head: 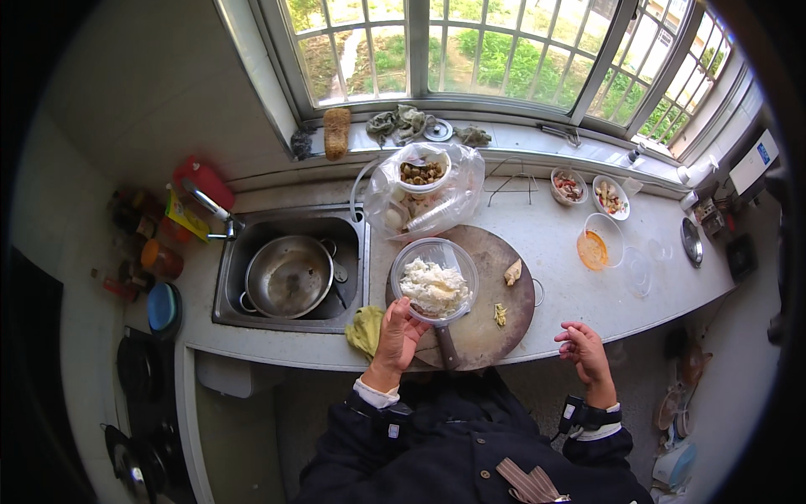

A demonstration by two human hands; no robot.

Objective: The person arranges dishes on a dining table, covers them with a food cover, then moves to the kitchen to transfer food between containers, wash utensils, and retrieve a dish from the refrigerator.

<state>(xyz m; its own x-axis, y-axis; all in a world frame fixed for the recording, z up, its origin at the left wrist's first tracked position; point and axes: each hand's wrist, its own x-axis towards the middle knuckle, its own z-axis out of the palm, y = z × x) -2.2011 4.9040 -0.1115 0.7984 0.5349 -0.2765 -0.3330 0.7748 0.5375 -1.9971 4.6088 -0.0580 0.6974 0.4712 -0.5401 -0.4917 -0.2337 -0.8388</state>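
Observation:
A clear round plastic container (465, 259) of white rice (434, 286) is gripped at its near left rim by my left hand (398, 337). It is held over a round wooden cutting board (485, 337). Partly hidden under the container is a knife, its dark handle (447, 348) pointing towards me. On the board's right part lie a knob of ginger (513, 272) and a small heap of cut strips (500, 314), likely ginger. My right hand (584, 353) hangs in front of the counter's edge, fingers loosely bent and apart, with nothing in it.
Left is a sink (217, 309) holding a two-handled steel pan (288, 277); a yellow-green cloth (365, 332) drapes over the counter edge. Behind the board sits a plastic bag (463, 195) with a tub of brown food (420, 176). Right stand food bowls (568, 186) and an orange-stained container (595, 249).

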